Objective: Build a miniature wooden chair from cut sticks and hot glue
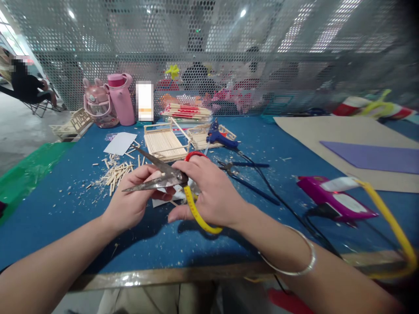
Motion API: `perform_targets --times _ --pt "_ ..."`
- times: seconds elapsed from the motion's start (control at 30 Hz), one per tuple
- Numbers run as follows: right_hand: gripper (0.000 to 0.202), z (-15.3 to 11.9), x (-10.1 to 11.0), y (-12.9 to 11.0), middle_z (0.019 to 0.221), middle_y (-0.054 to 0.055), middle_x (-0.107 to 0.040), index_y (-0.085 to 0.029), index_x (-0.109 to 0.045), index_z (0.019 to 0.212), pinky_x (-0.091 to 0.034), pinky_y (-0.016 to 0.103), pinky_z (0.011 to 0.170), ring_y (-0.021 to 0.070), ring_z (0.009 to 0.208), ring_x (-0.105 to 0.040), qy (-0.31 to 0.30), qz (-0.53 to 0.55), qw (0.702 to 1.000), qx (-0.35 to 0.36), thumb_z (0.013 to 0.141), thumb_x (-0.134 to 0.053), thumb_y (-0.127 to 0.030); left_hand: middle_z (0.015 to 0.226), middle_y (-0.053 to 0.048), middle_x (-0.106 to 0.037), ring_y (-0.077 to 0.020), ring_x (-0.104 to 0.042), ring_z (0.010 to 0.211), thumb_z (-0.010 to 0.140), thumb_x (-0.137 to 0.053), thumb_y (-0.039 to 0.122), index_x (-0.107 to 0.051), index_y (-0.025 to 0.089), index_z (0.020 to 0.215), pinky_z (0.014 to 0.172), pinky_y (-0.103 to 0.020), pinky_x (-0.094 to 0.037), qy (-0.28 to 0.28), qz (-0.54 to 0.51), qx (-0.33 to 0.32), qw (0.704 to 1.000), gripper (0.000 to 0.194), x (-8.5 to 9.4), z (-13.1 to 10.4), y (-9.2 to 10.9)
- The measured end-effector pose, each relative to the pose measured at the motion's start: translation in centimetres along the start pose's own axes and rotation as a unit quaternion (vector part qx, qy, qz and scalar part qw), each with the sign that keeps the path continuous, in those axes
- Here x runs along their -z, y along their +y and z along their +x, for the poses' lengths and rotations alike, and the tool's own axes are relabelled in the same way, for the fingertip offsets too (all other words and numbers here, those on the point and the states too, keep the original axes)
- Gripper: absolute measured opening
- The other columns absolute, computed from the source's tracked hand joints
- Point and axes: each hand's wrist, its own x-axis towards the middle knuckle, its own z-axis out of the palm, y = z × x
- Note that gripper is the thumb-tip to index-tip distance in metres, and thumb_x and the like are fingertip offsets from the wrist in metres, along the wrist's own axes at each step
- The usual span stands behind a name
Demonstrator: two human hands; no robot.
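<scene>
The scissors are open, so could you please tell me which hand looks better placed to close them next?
The right hand, I'd judge: it grips the scissors at their handles, while the left hand lies behind the open blades.

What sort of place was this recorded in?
Probably a handicraft workspace in a larger hall or workshop: a blue glue gun and a pile of cut sticks lie on the worktable, with a perforated metal screen behind.
</scene>
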Motion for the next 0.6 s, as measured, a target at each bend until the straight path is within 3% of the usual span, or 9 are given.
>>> perform_targets --times 0.37,0.6 --pt "0.082 -0.05 0.11 0.2 0.089 0.009 -0.057 -0.011 -0.057 0.111 -0.042 0.036 0.072 0.0207 0.077 -0.049 0.001 -0.029 0.999 0.026 0.062 -0.057 -0.077 0.065 0.002 -0.065 -0.0075 -0.059 0.054 0.082 -0.064 0.03 -0.068 0.017 0.076 0.054 -0.017 -0.051 -0.024 -0.029 -0.004 0.999 0.014 0.14 -0.1 -0.39" --pt "0.082 0.0 0.08 0.29 0.092 0.01 -0.056 -0.014 -0.056 0.112 -0.041 0.036 0.073 0.0217 0.08 -0.049 -0.012 -0.029 0.999 0.021 0.061 -0.056 -0.078 0.063 0.001 -0.064 -0.0086 -0.059 0.051 0.083 -0.062 0.03 -0.066 0.017 0.077 0.05 -0.019 -0.051 -0.011 -0.036 0.018 0.999 0.015 0.02 -0.21 -0.52"
